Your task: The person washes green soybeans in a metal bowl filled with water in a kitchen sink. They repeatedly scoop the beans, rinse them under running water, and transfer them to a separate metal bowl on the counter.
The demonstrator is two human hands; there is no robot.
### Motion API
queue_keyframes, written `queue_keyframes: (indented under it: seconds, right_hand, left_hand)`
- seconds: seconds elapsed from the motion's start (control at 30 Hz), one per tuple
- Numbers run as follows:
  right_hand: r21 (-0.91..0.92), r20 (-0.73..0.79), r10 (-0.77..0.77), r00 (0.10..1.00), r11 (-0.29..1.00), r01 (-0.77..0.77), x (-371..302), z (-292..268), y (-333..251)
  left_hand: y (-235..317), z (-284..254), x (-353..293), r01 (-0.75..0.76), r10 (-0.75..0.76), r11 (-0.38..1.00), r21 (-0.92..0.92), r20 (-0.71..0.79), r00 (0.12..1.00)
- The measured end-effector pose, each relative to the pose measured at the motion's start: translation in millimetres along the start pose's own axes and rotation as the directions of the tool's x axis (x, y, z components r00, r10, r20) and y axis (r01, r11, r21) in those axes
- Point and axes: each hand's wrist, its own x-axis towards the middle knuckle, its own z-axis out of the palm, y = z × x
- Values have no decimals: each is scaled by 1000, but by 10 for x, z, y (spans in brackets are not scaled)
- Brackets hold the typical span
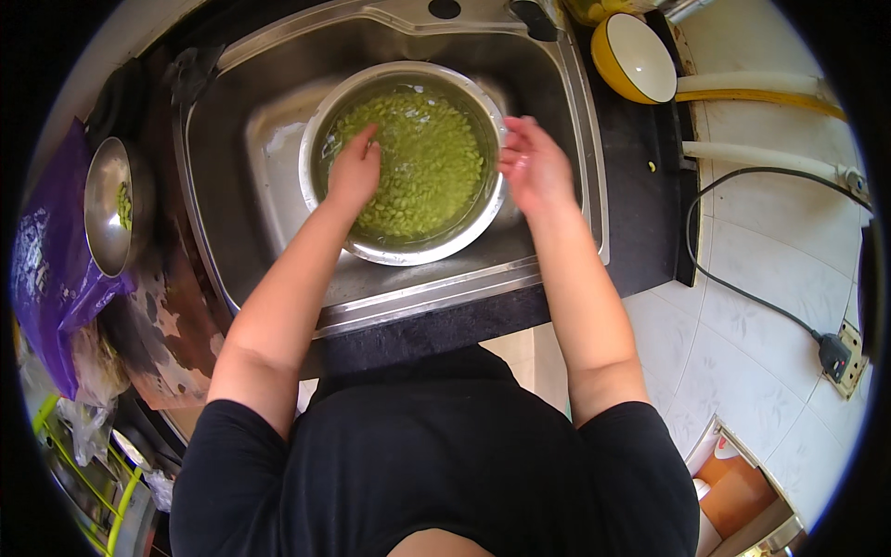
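A round steel basin stands in the sink, holding water and many small green shelled beans. My left hand is over the basin's left side, its fingertips at the water among the beans. Its thumb and forefinger are slightly apart, and I see nothing gripped between them. My right hand is at the basin's right rim, wet, with loosely curled fingers apart and nothing in them. Whether its fingertips touch the rim I cannot tell.
The steel sink surrounds the basin. A yellow bowl with a white inside sits at the back right. At left are a steel bowl with a few green beans and a purple plastic bag. A black cable runs to a wall socket.
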Motion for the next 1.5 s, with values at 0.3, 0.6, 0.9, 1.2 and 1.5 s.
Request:
queue_keyframes:
  seconds: [0.3, 0.6, 0.9, 1.2, 1.5]
  right_hand:
    - [-726, 31, -159, 987, 675, 131, 1278, -120, 1251]
    - [-234, 68, 138, 988, 965, -119, 628, 527, 1330]
    - [-714, -22, -372, 928, 656, 246, 332, 748, 1499]
    - [-932, 201, -387, 900, 207, 297, 416, 701, 1153]
    - [-825, 562, -159, 811, -178, 536, 945, 614, 687]
  left_hand:
    - [-290, 196, 157, 411, -399, 846, -340, 107, 911]
    - [-330, 437, 45, 490, -431, -105, -865, 483, 762]
    - [214, 280, -119, 362, -556, 176, -915, 211, 804]
    - [196, 125, -79, 309, -321, 946, -96, -157, 934]
    - [222, -206, 502, -155, 111, 957, 246, 186, 976]
